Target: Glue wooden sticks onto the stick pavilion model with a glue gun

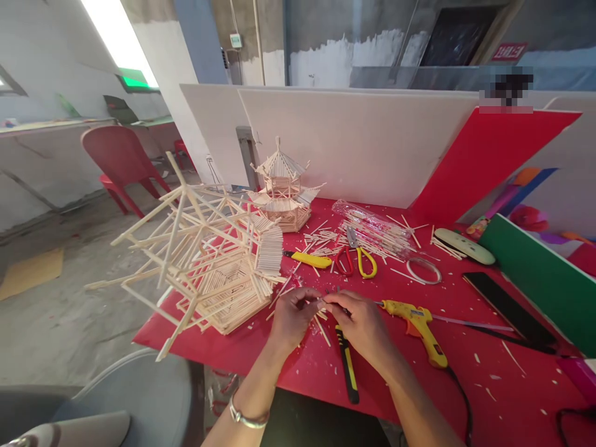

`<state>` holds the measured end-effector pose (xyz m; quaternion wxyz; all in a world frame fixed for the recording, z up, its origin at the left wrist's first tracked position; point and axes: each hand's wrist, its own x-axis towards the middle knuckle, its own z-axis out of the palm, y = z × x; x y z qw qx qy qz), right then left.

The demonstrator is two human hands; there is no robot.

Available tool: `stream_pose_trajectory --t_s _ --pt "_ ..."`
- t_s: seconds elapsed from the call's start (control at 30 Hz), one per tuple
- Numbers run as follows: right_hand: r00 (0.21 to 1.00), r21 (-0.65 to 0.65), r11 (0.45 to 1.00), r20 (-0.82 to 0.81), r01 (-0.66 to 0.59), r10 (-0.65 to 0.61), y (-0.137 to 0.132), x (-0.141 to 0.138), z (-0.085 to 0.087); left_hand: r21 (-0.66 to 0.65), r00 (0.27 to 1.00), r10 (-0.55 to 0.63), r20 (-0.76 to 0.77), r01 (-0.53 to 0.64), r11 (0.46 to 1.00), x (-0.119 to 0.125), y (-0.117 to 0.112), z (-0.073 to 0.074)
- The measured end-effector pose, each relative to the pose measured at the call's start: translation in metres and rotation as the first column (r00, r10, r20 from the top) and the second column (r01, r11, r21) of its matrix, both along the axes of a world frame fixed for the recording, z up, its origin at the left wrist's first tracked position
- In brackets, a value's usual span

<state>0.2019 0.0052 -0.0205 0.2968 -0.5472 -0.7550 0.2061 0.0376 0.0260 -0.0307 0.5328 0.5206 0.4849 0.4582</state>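
Note:
My left hand (292,315) and my right hand (361,323) meet over the red table (465,385), fingertips pinched together on a thin wooden stick (321,301) between them. A black and yellow utility knife (347,366) lies just under my right hand. The yellow glue gun (416,324) rests to the right of that hand. To the left stands a large, tilted stick-built frame model (209,261), close to my left hand.
A small stick pagoda (283,186) stands at the back. A yellow knife (307,259), red and yellow pliers (356,259), a bag of sticks (372,226), a tape ring (423,270) and a black phone (507,308) lie around. Loose sticks litter the table. White boards (363,143) stand behind.

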Motion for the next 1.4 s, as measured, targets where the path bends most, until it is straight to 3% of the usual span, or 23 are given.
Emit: stream_pose_trajectory --t_s 0.13,0.27,0.37,0.43,0.73,0.93,1.07,1.27,1.4 --pt "0.999 0.060 0.998 0.029 0.032 -0.034 0.002 -0.001 -0.006 -0.034 0.998 0.059 0.011 -0.058 0.998 -0.004 -0.007 0.001" --pt "0.991 0.112 0.986 0.019 0.127 -0.130 0.008 -0.002 -0.013 -0.238 0.964 0.184 0.191 -0.136 0.962 -0.010 -0.015 0.002" --pt "0.993 0.104 0.988 -0.020 0.118 -0.116 0.009 -0.007 -0.014 -0.434 0.852 0.283 0.440 -0.074 0.898 -0.015 -0.021 0.003" --pt "0.994 0.096 0.990 -0.051 0.099 -0.094 0.007 -0.013 -0.012 -0.494 0.772 0.332 0.542 -0.027 0.869 -0.017 -0.024 0.004" --pt "0.988 0.083 0.991 -0.128 0.102 -0.091 0.002 -0.020 -0.012 -0.523 0.663 0.382 0.644 0.017 0.852 -0.026 -0.033 0.015" --pt "0.986 0.088 0.988 -0.115 0.128 -0.118 0.005 -0.017 -0.019 -0.522 0.676 0.401 0.618 -0.028 0.852 -0.027 -0.035 0.014" --pt "0.982 0.113 0.982 -0.128 0.154 -0.139 0.002 -0.020 -0.007 -0.465 0.697 0.391 0.601 -0.094 0.881 -0.024 -0.034 0.011" --pt "0.974 0.088 0.996 -0.227 0.032 -0.011 -0.006 -0.034 0.016 -0.352 0.771 0.345 0.536 -0.167 0.921 -0.019 -0.038 0.016" --pt "0.966 0.146 0.988 -0.260 0.045 -0.006 -0.010 -0.045 0.015 -0.396 0.721 0.337 0.605 -0.095 0.913 -0.022 -0.040 0.022"
